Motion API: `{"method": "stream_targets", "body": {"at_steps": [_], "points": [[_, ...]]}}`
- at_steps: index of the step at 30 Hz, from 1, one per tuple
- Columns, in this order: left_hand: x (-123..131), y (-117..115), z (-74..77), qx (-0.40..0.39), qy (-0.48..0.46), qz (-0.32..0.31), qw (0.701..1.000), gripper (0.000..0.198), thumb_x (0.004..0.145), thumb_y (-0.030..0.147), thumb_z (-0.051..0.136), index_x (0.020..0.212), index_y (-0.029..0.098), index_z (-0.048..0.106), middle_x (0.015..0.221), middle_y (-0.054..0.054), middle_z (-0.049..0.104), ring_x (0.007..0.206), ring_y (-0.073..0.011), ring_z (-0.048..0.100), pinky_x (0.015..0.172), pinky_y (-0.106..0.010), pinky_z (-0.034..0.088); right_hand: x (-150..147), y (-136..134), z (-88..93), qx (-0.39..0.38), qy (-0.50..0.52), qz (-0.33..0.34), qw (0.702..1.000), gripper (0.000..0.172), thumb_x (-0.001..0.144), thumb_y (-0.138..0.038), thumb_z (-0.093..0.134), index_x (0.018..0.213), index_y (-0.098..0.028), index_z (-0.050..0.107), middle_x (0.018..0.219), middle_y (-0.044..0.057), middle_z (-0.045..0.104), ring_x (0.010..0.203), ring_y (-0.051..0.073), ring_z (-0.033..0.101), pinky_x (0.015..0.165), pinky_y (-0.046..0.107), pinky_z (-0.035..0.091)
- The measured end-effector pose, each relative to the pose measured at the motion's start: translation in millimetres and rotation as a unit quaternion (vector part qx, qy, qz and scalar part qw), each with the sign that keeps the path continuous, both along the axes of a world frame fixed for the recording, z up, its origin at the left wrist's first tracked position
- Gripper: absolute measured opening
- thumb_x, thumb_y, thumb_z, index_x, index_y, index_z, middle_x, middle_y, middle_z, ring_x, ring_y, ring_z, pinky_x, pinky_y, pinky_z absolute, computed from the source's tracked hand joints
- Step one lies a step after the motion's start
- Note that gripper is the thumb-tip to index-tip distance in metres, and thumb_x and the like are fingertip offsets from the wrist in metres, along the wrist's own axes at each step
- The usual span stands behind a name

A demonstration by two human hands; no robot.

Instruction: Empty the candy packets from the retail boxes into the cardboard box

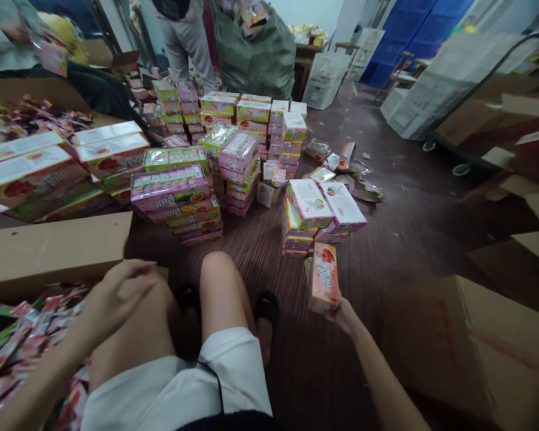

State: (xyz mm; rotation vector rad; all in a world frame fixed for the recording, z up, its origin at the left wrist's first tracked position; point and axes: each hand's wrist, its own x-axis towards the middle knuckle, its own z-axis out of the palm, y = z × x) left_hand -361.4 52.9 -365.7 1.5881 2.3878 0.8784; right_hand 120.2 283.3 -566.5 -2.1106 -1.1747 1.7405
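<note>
The right hand is closed around the near end of an orange box, which is held over the floor right in front of the stack. Gripping it there presumably keeps the fingers off the printed face and the far end free. The box's long axis runs away from the person, its far end towards the stack (whether they touch is unclear). The left hand, blurred, is loosely open above the thigh, with nothing visible in it. The sachets lie in a carton beside that thigh, probably for easy reach.
</note>
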Motion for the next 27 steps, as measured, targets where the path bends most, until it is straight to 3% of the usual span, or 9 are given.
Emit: {"method": "stream_targets", "body": {"at_steps": [3,6,8,10,12,17,21,25,27], "points": [[52.7,42.7,-11.6,0.015,0.09,-0.203,0.975,0.046,0.086,0.03,0.06,0.131,0.02,0.054,0.129,-0.013,0.062,0.118,-0.0292,0.057,0.101,-0.042,0.046,-15.5,-48.6,47.1,0.004,0.235,0.016,0.972,0.056,0.069,-0.047,0.062,0.118,-0.02,0.06,0.118,0.011,0.065,0.106,0.029,0.063,0.098,0.046,0.047],[94.4,71.2,-2.0,0.027,0.184,-0.434,0.882,0.054,0.094,0.016,0.044,0.147,0.023,0.037,0.149,-0.01,0.045,0.142,-0.0244,0.035,0.119,-0.047,0.024,-56.1,-76.5,106.4,-0.008,0.384,0.122,0.915,0.076,0.066,-0.036,0.072,0.137,-0.025,0.049,0.138,0.007,0.054,0.125,0.029,0.052,0.111,0.048,0.036],[104.1,75.5,13.7,0.054,0.226,-0.496,0.837,0.049,0.096,0.014,0.039,0.145,0.02,0.04,0.147,-0.01,0.047,0.142,-0.0227,0.034,0.12,-0.045,0.022,-89.8,-83.5,143.8,-0.016,0.429,0.205,0.88,0.091,0.065,-0.033,0.075,0.147,-0.025,0.036,0.147,0.007,0.045,0.135,0.029,0.043,0.115,0.048,0.03],[97.8,65.3,31.2,0.083,0.25,-0.486,0.834,0.042,0.096,0.014,0.039,0.137,0.015,0.049,0.139,-0.014,0.055,0.137,-0.0245,0.041,0.119,-0.044,0.027,-122.5,-87.5,173.1,-0.003,0.446,0.277,0.851,0.095,0.066,-0.033,0.075,0.15,-0.022,0.031,0.149,0.008,0.042,0.138,0.029,0.038,0.117,0.049,0.025],[80.4,42.4,45.3,0.108,0.249,-0.447,0.852,0.035,0.095,0.014,0.041,0.128,0.014,0.056,0.13,-0.016,0.061,0.132,-0.026,0.048,0.115,-0.044,0.034,-152.2,-92.8,192.6,0.01,0.451,0.318,0.834,0.093,0.068,-0.035,0.074,0.15,-0.02,0.032,0.149,0.008,0.043,0.138,0.029,0.038,0.118,0.049,0.024],[32.6,-28.7,60.6,0.161,0.243,-0.339,0.894,0.033,0.096,0.014,0.037,0.118,0.016,0.06,0.116,-0.016,0.067,0.117,-0.026,0.058,0.102,-0.047,0.047,-218.9,-119.1,220.0,0.002,0.474,0.365,0.801,0.078,0.074,-0.037,0.072,0.144,-0.02,0.042,0.142,0.009,0.05,0.136,0.028,0.042,0.116,0.049,0.029],[7.2,-70.8,71.9,0.124,0.312,-0.282,0.899,0.03,0.094,0.01,0.036,0.107,0.014,0.063,0.104,-0.015,0.068,0.097,-0.0253,0.062,0.088,-0.043,0.05,-263.7,-144.3,238.4,-0.004,0.478,0.426,0.769,0.071,0.073,-0.037,0.073,0.138,-0.02,0.049,0.138,0.008,0.054,0.131,0.028,0.048,0.116,0.048,0.028],[-15.4,-113.1,80.5,0.14,0.297,-0.257,0.909,0.024,0.092,0.009,0.041,0.102,0.014,0.061,0.099,-0.013,0.068,0.093,-0.0229,0.059,0.086,-0.038,0.048,-290.5,-164.1,245.9,-0.06,0.424,0.444,0.787,0.06,0.075,-0.043,0.07,0.128,-0.017,0.057,0.127,0.011,0.062,0.122,0.03,0.056,0.113,0.049,0.033],[-22.8,-132.8,80.5,0.196,0.217,-0.179,0.939,0.017,0.091,0.018,0.05,0.105,0.017,0.06,0.101,-0.012,0.067,0.099,-0.0231,0.058,0.092,-0.039,0.046,-301.3,-172.9,247.5,-0.087,0.399,0.447,0.795,0.056,0.08,-0.05,0.062,0.125,-0.016,0.06,0.12,0.013,0.065,0.117,0.031,0.059,0.11,0.05,0.037]]}}
